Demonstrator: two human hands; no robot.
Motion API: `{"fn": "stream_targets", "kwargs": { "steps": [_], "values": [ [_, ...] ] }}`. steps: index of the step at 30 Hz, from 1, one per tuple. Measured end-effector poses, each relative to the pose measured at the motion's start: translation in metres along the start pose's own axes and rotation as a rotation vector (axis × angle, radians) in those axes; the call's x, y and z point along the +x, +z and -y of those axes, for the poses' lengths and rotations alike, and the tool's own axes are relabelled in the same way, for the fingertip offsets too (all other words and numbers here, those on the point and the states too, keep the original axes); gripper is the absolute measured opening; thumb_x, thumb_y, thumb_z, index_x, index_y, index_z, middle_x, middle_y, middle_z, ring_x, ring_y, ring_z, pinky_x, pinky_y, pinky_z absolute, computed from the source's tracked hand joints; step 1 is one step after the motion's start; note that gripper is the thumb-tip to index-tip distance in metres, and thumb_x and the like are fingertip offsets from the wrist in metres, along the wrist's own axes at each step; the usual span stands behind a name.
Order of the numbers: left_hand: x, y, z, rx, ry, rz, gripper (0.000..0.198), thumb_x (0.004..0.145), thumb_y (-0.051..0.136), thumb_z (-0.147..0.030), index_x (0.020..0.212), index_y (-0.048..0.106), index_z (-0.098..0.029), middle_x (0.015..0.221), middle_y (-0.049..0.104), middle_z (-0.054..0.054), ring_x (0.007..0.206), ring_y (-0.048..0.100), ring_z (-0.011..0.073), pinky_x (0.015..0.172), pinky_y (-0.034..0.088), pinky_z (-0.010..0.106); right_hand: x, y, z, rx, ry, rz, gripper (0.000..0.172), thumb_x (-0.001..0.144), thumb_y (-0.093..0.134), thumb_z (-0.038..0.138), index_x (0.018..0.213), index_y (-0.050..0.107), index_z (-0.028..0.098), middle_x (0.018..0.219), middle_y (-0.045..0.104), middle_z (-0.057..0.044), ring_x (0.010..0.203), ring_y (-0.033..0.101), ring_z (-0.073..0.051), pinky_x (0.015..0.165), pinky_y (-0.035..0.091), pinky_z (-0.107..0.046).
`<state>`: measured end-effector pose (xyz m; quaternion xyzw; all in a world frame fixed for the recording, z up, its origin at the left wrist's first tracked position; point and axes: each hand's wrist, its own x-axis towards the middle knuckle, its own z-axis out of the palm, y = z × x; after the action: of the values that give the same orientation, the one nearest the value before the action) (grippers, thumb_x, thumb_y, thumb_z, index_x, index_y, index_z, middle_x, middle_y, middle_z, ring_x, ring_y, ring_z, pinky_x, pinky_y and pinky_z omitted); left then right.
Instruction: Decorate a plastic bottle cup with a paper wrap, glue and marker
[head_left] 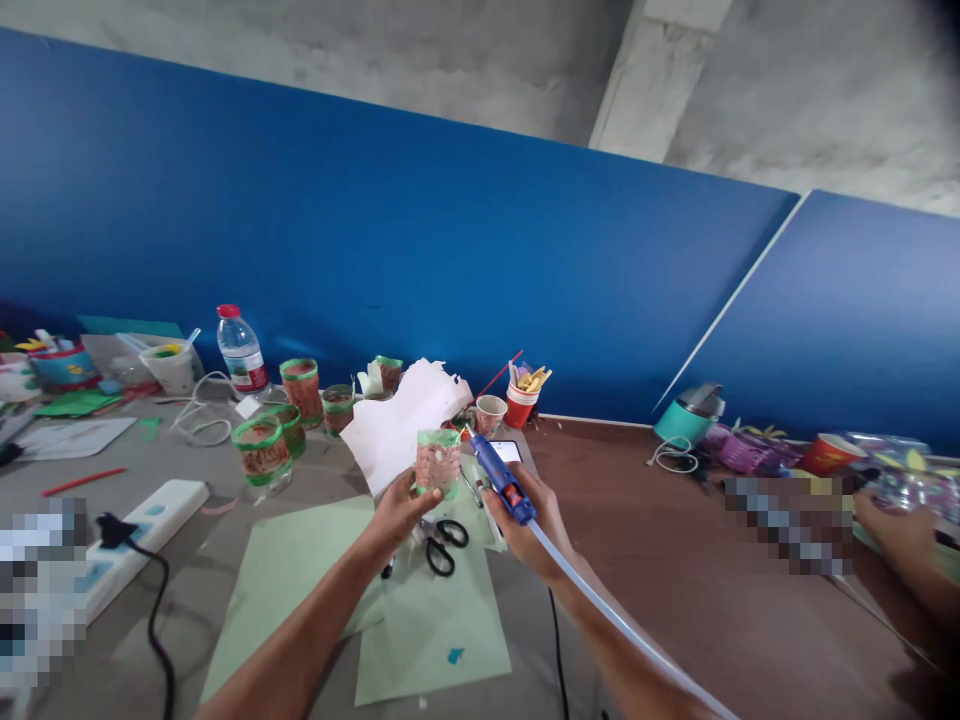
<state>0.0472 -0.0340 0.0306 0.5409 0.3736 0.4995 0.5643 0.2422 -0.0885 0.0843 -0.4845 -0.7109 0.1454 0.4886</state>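
Note:
My left hand (405, 510) is closed around the lower part of a small clear cup (438, 462) trimmed with green bands and a reddish-brown middle. In my right hand (536, 515) is a blue hot glue gun (501, 478), its nozzle close to the cup's upper right edge; I cannot tell whether it touches. A long translucent glue stick (600, 590) runs out of the gun's back, over my right forearm. Just below the cup lie black-handled scissors (442, 545) on pale green paper (435, 650). Behind the cup, a torn white sheet (401, 420) stands up.
Several similar green-banded cups (261, 450) stand at the left back, near a red-capped water bottle (241, 350). A white power strip (142, 540) lies left. A red cup (521, 400) holds craft pieces. Another person's hand (900, 530) is at far right, near a teal device (686, 415).

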Motion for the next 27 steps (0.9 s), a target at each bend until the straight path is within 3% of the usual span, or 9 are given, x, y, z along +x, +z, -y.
{"fn": "stream_targets", "kwargs": {
  "steps": [9,13,16,21,24,27],
  "values": [
    [-0.001,0.004,-0.01,-0.061,-0.027,-0.051,0.066,0.053,0.08,-0.052,0.102,0.064,-0.012,0.107,0.071,0.015,0.103,0.062,0.0339,0.086,0.048,0.041,-0.002,0.005,-0.009,-0.138,-0.028,0.1,0.007,0.081,0.055,0.026,0.077,0.054,0.02,0.074,0.057,-0.002,0.063,0.053,-0.015,0.058,0.037,-0.023],
    [-0.002,0.001,-0.01,-0.031,-0.038,-0.055,0.064,0.058,0.077,-0.053,0.105,0.063,-0.01,0.108,0.069,0.016,0.099,0.061,0.0308,0.079,0.049,0.036,-0.011,0.0,-0.015,-0.203,-0.053,0.132,0.009,0.082,0.054,0.026,0.076,0.052,0.02,0.074,0.057,-0.002,0.061,0.052,-0.014,0.056,0.037,-0.023],
    [-0.003,0.0,-0.008,-0.014,-0.043,-0.035,0.063,0.061,0.075,-0.052,0.105,0.063,-0.009,0.105,0.069,0.015,0.093,0.061,0.0279,0.076,0.048,0.034,-0.015,-0.011,-0.024,-0.227,-0.05,0.077,0.008,0.082,0.055,0.027,0.078,0.052,0.02,0.076,0.057,-0.003,0.062,0.053,-0.014,0.058,0.039,-0.023],
    [-0.001,-0.001,-0.001,-0.082,-0.062,-0.031,0.062,0.06,0.076,-0.053,0.105,0.063,-0.011,0.103,0.068,0.014,0.09,0.061,0.0254,0.076,0.047,0.034,-0.023,-0.038,-0.059,-0.443,-0.025,-0.065,0.007,0.082,0.054,0.027,0.083,0.053,0.019,0.08,0.056,-0.005,0.068,0.054,-0.018,0.063,0.042,-0.027],
    [-0.001,-0.001,0.0,-0.101,-0.072,-0.034,0.062,0.059,0.077,-0.054,0.103,0.063,-0.012,0.098,0.068,0.012,0.089,0.061,0.0246,0.076,0.047,0.033,-0.035,-0.055,-0.087,-0.632,0.09,-0.04,0.007,0.076,0.055,0.021,0.083,0.055,0.018,0.084,0.057,-0.006,0.073,0.057,-0.021,0.067,0.043,-0.03],
    [-0.002,0.0,-0.003,-0.097,-0.081,-0.017,0.061,0.06,0.076,-0.055,0.102,0.063,-0.013,0.097,0.067,0.011,0.092,0.061,0.0253,0.078,0.048,0.033,-0.05,-0.069,-0.11,-0.736,0.157,-0.006,0.023,0.074,0.055,0.018,0.097,0.057,0.017,0.095,0.059,-0.009,0.083,0.06,-0.024,0.072,0.044,-0.033]
  ]
}}
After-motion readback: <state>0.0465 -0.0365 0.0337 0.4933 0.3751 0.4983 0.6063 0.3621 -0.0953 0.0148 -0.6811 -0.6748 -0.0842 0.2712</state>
